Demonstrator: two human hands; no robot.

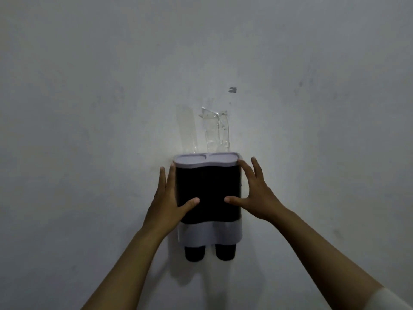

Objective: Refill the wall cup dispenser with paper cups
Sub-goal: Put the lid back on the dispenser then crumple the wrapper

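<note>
- Wall cup dispenser on wall, between both hands.
- Left hand and right hand clamp its sides, thumbs across dark front.
- Two dark cup bottoms protrude below; contents hidden.

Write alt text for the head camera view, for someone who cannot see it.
Two bare hands grip a wall-mounted cup dispenser by its sides, left hand and right hand, thumbs on its dark front. Two dark cups poke out below, and clear tape is stuck on the wall above.
</note>
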